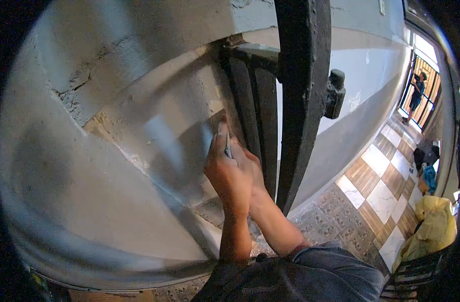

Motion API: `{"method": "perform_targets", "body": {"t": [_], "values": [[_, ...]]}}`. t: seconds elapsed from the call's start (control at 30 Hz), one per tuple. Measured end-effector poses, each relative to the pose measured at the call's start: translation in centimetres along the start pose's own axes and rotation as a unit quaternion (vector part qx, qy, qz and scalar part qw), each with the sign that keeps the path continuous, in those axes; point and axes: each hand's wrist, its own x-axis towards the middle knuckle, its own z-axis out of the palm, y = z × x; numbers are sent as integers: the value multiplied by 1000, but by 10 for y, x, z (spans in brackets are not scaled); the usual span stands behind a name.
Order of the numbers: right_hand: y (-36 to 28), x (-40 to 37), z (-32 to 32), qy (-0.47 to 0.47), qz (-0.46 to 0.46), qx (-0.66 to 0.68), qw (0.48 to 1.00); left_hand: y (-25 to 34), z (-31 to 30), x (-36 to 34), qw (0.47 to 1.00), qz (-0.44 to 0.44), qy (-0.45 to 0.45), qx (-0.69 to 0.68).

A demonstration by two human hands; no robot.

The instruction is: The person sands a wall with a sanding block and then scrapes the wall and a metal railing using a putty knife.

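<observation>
Both of my hands are together in front of the wall [179, 116], beside the dark metal bars [255, 110]. My left hand [226, 163] is closed around a thin grey object [228, 146], too small to name. Just right of it and partly behind it, my right hand [251, 163] presses close; most of its fingers are hidden, so its grip cannot be made out. The fingertips reach up to the wall surface next to the bars.
A thick dark metal post [303, 95] with a latch-like block [335, 94] rises close to my right arm. Cracked plaster [81, 80] marks the left wall. A person [417, 93] stands far right by a barred gate. A yellow bag [434, 224] lies right of the tiled floor [383, 199].
</observation>
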Motion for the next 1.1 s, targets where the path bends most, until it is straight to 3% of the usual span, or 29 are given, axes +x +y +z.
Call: {"method": "perform_targets", "body": {"t": [0.03,0.1,0.23,0.33,0.4,0.53,0.63,0.8,0.9,1.03,1.1], "values": [[10,7,-7,3,5,5,1000,-5,-1,-2,1000,-3,-4,6],[30,18,-22,12,-144,-68,987,-20,1,-10,1000,-23,-7,1],[26,19,-16,-9,-116,-2,993,-21,2,-2,999,31,26,11],[27,19,-11,10,-144,-36,989,-22,-6,2,999,-19,-13,-29],[29,10,-9,68,-90,-38,993,-31,-6,-5,997,-29,-16,-68],[29,15,-15,62,-96,21,993,-25,0,-7,997,-37,12,-70],[28,22,-14,21,-142,-21,989,-20,-2,2,996,-44,-13,-71],[37,27,-26,52,-202,-136,968,-25,1,-2,998,-37,-19,-50],[38,30,-24,34,-195,-91,976,-19,-7,5,991,-86,-64,-77],[35,19,-19,61,-146,16,987,-34,2,-4,998,29,3,-48],[36,23,-24,58,-181,-120,974,-32,4,-1,999,-6,-2,-49]]}}
